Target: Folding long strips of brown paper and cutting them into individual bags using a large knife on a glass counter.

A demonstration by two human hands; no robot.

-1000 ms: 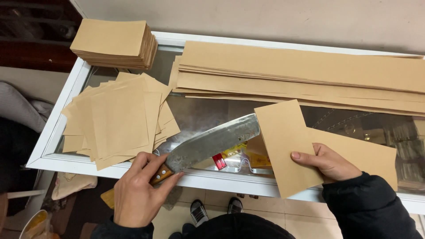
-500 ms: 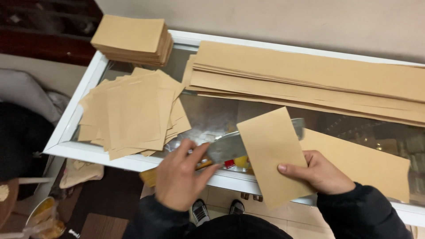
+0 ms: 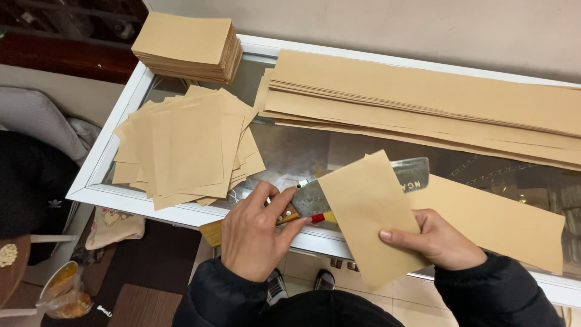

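Gripping the cleaver [image 3: 357,188], blade pointing right, left hand [image 3: 254,236]; right hand [image 3: 436,242] pinches a paper sheet [image 3: 372,212].

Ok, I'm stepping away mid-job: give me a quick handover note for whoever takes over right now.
Left hand: grip shut on the wooden handle of the cleaver, blade lying flat on the glass counter.
Right hand: holds a folded brown sheet over the blade.
Done: a loose pile of cut squares at left and a neat stack at the far corner.
Left: the long strips at the back, plus one strip under the right hand.
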